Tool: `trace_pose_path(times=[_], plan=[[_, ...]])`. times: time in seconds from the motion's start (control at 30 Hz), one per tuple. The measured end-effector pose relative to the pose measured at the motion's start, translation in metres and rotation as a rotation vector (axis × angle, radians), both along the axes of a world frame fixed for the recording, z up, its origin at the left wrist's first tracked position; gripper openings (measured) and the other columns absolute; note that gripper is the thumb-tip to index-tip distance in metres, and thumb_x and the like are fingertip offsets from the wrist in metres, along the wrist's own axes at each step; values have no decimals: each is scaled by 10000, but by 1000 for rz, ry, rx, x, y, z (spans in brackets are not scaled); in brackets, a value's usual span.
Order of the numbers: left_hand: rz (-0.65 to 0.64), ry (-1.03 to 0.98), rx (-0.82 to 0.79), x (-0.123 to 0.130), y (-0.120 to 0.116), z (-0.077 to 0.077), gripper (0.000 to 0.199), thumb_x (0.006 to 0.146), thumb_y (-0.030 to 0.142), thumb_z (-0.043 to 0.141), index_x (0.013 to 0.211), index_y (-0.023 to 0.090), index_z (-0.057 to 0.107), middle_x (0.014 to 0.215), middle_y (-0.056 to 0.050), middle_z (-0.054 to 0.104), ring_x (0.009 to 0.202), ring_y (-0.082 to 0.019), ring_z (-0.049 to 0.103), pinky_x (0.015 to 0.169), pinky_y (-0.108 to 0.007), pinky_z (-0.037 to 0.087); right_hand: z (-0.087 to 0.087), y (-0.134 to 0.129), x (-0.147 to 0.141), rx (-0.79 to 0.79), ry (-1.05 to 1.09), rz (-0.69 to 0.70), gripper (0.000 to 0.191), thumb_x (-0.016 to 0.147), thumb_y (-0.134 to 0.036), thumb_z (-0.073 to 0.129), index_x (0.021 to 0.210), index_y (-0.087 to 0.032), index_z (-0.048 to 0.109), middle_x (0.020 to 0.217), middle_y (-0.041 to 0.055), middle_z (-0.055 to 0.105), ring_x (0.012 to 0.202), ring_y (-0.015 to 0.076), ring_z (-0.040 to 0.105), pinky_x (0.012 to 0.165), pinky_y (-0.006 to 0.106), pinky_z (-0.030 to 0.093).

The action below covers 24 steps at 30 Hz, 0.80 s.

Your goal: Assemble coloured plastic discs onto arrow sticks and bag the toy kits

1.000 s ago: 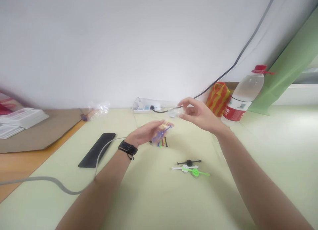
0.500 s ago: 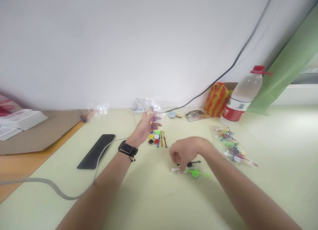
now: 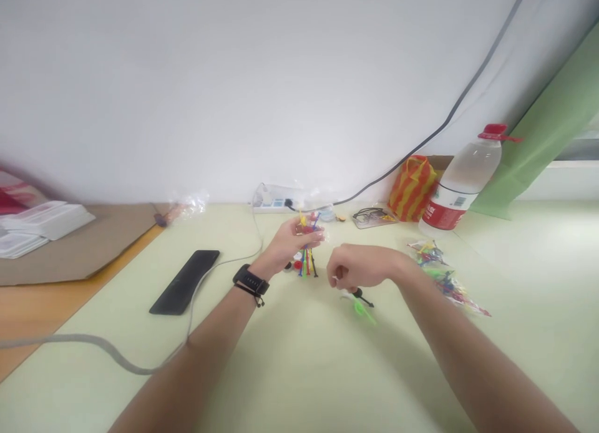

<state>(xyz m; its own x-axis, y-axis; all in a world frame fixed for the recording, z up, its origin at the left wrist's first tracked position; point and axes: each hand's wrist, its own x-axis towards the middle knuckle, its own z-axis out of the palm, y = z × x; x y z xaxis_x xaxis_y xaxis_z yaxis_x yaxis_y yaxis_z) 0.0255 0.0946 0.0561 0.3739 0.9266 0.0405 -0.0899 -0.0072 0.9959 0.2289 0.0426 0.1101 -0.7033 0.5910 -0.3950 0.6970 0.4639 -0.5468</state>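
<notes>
My left hand [image 3: 291,244] is closed around several small plastic arrow spinners [image 3: 309,221] in yellow, red and blue, their ends sticking up past the fingers. Partly hidden beneath it, coloured round discs [image 3: 297,265] and a row of thin coloured sticks [image 3: 307,266] lie on the table. To the right, my right hand [image 3: 353,266] is pinched on a bunch of arrow spinners: a green one [image 3: 362,309], a black one [image 3: 367,299] and a white one, which hang below the fingers. The fingertips are partly hidden.
Bags of coloured plastic pieces [image 3: 461,291] lie at right, before a large water bottle [image 3: 458,189] and a striped pouch [image 3: 412,188]. A power strip [image 3: 271,205] stands by the wall. At left are a black flat object [image 3: 185,282], a grey cable [image 3: 116,357] and cardboard [image 3: 70,252].
My right hand has gathered the green, black and white arrow spinners and lifted them off the table. My left hand has come nearer and to the right with its pieces.
</notes>
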Motion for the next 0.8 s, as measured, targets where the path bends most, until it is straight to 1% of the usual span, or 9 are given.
trace_pose_path(times=[0.07,0.17,0.23,0.33,0.4,0.5,0.6,0.7,0.8], plan=[[-28,24,13,-2,2,-2,533,704,310,934,1155,165,689,1168,-136,742,1069,-263,716,999,-460,556,7,2,8,1,55,-37,259,757,-116,555,922,-155,750,780,44,756,681,170,696,571,221,464],[-67,96,50,-5,4,-6,462,706,324,927,1087,147,734,1196,-152,741,1133,-287,692,1026,-458,526,19,2,19,49,147,-99,246,808,-150,564,962,-166,755,742,35,752,697,181,709,601,233,485],[-91,138,63,-6,4,-8,451,703,335,925,1069,143,745,1185,-155,745,1126,-291,692,1023,-453,516,28,0,27,108,234,-156,244,844,-187,577,1008,-180,757,733,26,747,704,182,712,630,245,506],[-143,167,61,-6,3,-10,441,705,335,920,1059,146,738,1171,-147,744,1096,-277,700,1009,-441,517,40,-5,39,209,409,-281,221,881,-271,634,1048,-205,763,757,26,746,721,186,708,655,268,532],[-184,167,67,-6,2,-11,400,715,330,912,1013,142,722,1152,-145,740,1110,-276,693,1007,-437,518,46,-9,45,300,581,-388,218,887,-334,684,1043,-208,768,756,33,738,730,193,706,671,289,553],[-245,161,87,-4,0,-12,360,722,322,904,947,138,692,1109,-139,735,1128,-276,686,1010,-435,517,51,-14,48,499,871,-566,242,868,-394,743,1020,-208,769,753,43,725,725,204,704,677,324,584],[-289,191,96,-2,-2,-11,361,711,327,909,913,142,674,1076,-129,737,1125,-281,692,994,-426,520,55,-17,47,682,1066,-671,220,856,-395,767,998,-227,769,784,44,725,719,204,700,692,358,608],[-317,221,84,0,-5,-10,421,687,322,925,979,150,676,1074,-128,742,1141,-293,687,975,-419,524,57,-20,44,757,1097,-683,172,863,-361,764,975,-230,768,784,39,721,712,198,701,705,367,617],[-344,208,63,2,-8,-8,484,678,299,932,1059,161,667,1103,-123,737,1137,-284,687,954,-400,528,57,-20,40,743,1018,-668,160,877,-350,747,965,-217,763,759,39,721,722,208,718,676,351,611]])
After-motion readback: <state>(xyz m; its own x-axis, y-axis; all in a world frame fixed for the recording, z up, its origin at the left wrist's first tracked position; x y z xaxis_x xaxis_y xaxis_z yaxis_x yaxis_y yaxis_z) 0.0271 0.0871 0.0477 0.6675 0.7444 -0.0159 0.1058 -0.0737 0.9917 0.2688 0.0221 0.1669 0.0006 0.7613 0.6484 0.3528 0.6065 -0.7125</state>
